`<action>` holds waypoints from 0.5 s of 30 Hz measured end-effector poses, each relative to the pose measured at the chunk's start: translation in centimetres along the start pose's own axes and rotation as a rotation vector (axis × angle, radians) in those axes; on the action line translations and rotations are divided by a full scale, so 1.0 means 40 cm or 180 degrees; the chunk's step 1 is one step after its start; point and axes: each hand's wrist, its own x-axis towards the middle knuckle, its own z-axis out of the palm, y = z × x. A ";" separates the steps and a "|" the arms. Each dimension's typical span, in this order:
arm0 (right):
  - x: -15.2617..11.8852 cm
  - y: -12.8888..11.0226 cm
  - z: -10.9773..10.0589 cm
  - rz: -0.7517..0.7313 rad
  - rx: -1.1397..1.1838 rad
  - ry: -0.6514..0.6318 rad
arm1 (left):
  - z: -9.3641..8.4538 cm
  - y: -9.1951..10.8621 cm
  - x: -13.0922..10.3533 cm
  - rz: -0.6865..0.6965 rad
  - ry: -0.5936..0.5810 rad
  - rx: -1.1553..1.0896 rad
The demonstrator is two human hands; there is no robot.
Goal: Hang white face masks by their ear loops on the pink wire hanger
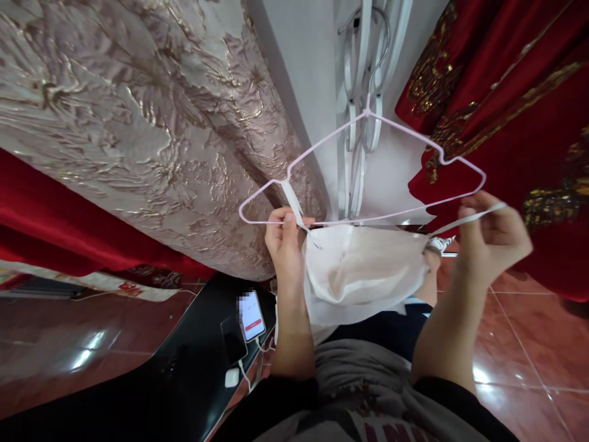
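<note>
A pale pink clothes hanger (367,113) is up in front of me, its metal hook beside white metal bars. Below its bottom bar hangs a white garment with thin straps (368,264). One strap (293,199) loops over the hanger's left shoulder notch. My left hand (284,236) is closed at that strap, by the bottom bar. On the other side, my right hand (497,236) pinches the second strap (473,217) and stretches it out to the right, near the hanger's right end. This strap is off the hanger.
A pink-gold embossed curtain (175,123) hangs at left, a red and gold one (543,110) at right. White curved metal bars (356,153) stand behind the hanger. On a black seat (184,350) lie a lit phone (252,316), a dark phone (234,339) and a white case (232,377) among cables.
</note>
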 end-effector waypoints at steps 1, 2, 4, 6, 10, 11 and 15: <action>0.027 0.015 -0.008 0.0010 0.0005 0.0085 | 0.000 -0.001 0.002 0.0027 -0.0025 0.0025; 0.053 0.027 -0.012 -0.0005 -0.0003 0.0081 | 0.000 -0.001 0.003 0.0055 -0.0052 0.0041; 0.100 0.038 -0.006 -0.0086 -0.0037 -0.0078 | 0.001 -0.001 0.007 0.0086 -0.0094 0.0063; 0.133 0.027 0.011 -0.0202 -0.0083 -0.0309 | 0.001 0.000 0.009 0.0060 -0.0102 0.0063; 0.164 -0.052 0.051 -0.0146 -0.0503 -0.1385 | 0.003 0.001 0.008 0.0072 -0.0008 0.0008; 0.167 -0.074 0.059 -0.0167 -0.0624 -0.1653 | 0.004 -0.001 0.007 0.0074 0.0016 -0.0024; 0.171 -0.123 0.084 -0.0471 -0.0712 -0.2303 | 0.008 -0.016 0.007 -0.0127 -0.0012 -0.0323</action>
